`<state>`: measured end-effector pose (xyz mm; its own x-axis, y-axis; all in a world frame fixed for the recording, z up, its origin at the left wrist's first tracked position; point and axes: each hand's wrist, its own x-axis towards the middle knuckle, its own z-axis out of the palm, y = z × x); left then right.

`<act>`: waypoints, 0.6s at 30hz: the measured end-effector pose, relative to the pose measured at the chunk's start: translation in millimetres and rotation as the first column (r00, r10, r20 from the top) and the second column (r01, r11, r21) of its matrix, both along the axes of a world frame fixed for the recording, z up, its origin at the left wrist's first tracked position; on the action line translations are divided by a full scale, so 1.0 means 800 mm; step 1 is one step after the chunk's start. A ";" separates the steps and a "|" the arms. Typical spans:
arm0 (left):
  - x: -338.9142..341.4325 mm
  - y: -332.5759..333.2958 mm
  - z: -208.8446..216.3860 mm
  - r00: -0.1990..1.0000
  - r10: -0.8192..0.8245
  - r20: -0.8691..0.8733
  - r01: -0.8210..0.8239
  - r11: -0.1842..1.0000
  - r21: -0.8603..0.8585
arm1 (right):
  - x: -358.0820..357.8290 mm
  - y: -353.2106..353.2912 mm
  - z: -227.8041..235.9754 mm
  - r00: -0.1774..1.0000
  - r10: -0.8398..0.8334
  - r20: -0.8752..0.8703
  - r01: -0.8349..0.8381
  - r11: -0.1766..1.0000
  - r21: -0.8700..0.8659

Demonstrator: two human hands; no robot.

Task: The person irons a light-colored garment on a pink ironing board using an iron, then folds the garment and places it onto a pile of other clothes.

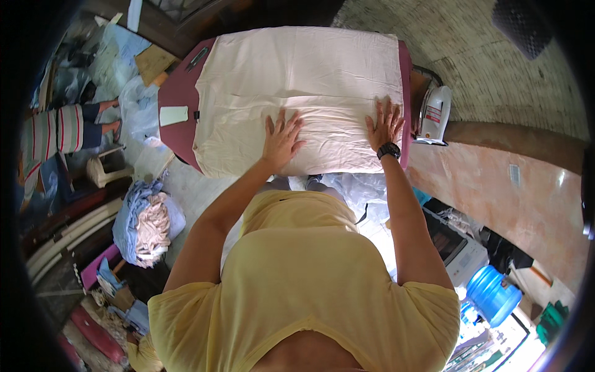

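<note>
A cream cloth (291, 68) is spread over a maroon ironing board (175, 139), with wrinkles running across its near half. My left hand (283, 139) lies on the cloth near its front edge, fingers spread and nothing in it. Close to the cloth's right edge, my right hand (384, 127) also rests palm down with the fingers apart; a black watch (389, 150) is on that wrist. A white clothes iron (436, 115) stands at the board's right end, apart from my right hand.
On the board's left end lie a white flat rectangular object (173, 115) and a dark slim object (197, 59). A container of piled clothes (152, 226) stands on the floor at left. Farther left is another person in striped clothing (69, 128). A blue water jug (494, 296) is at lower right.
</note>
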<state>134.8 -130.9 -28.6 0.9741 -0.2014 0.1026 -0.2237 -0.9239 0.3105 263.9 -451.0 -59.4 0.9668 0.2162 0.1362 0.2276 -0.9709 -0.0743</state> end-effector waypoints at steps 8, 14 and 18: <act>0.091 -0.097 -0.017 0.923 -0.383 0.037 0.384 0.923 -0.030 | 0.009 0.000 0.032 0.988 0.043 -0.150 -0.053 0.996 -0.065; 0.053 -0.125 -0.011 0.958 -0.287 0.025 0.288 0.958 -0.019 | -0.004 -0.042 0.008 0.997 0.046 0.068 -0.055 0.989 0.136; 0.102 -0.186 -0.001 0.963 -0.270 -0.021 0.250 0.915 -0.317 | -0.017 -0.062 -0.002 0.991 -0.029 0.130 0.008 0.987 0.161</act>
